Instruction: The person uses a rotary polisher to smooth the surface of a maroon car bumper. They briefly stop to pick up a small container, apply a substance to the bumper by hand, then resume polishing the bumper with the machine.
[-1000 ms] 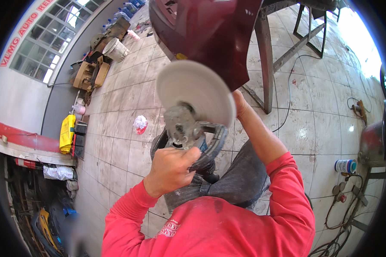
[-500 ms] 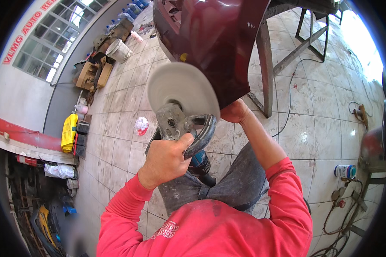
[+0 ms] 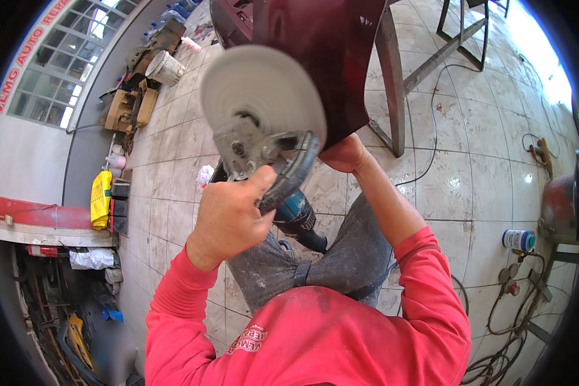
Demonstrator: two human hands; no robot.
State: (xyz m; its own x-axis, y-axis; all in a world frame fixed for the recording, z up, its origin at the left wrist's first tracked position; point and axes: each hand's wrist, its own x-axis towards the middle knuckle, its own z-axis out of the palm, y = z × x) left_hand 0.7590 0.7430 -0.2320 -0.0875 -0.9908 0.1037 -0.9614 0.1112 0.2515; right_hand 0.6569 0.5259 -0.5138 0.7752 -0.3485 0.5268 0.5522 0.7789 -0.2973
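My left hand [image 3: 233, 215] is closed round the black loop handle of a power polisher [image 3: 238, 149]. Its pale round pad [image 3: 264, 87] is blurred as if spinning and overlaps the dark red car bumper [image 3: 341, 58]; whether they touch, I cannot tell. The blue and black body of the tool slants down between my knees. At the bumper's lower edge, my right hand [image 3: 346, 154] is curled against the underside, with its fingertips hidden.
A stand leg [image 3: 390, 83] supports the bumper on the right. A dark cable [image 3: 436, 122] crosses the tiled floor. At left are a white bucket [image 3: 165, 67], cardboard boxes [image 3: 130, 109] and a yellow bag [image 3: 100, 199]. A can [image 3: 518, 240] and coiled hoses [image 3: 498, 367] lie right.
My left hand has moved the polisher farther away and slightly left, so the pad covers a higher part of the bumper. The right hand stays at the bumper's lower edge.
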